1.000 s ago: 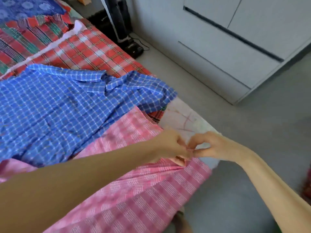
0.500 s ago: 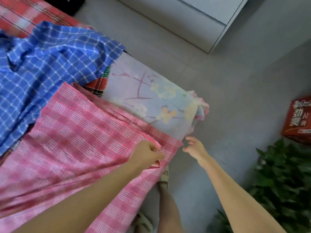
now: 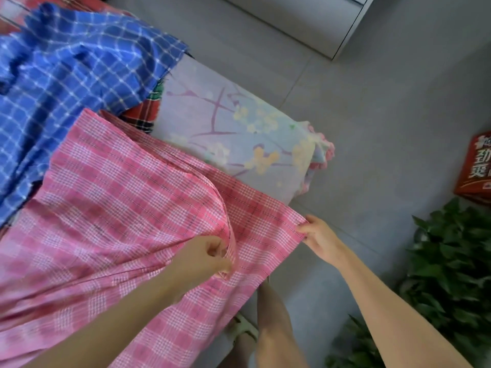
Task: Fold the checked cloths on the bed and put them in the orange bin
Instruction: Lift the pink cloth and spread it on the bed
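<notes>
Left grip (image 3: 204, 257) bunches the pink checked cloth (image 3: 119, 208); right grip (image 3: 318, 236) pinches its corner. Drawing that edge taut should square the fold.

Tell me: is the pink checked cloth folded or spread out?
Spread, not folded. The pink checked cloth lies open across the bed; the left hand pinches a raised ridge, the right hand pinches its corner.

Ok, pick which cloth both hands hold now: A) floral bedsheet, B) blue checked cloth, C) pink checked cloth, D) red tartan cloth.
C: the left hand grips a fold and the right hand pinches a corner of the pink checked cloth.
</notes>
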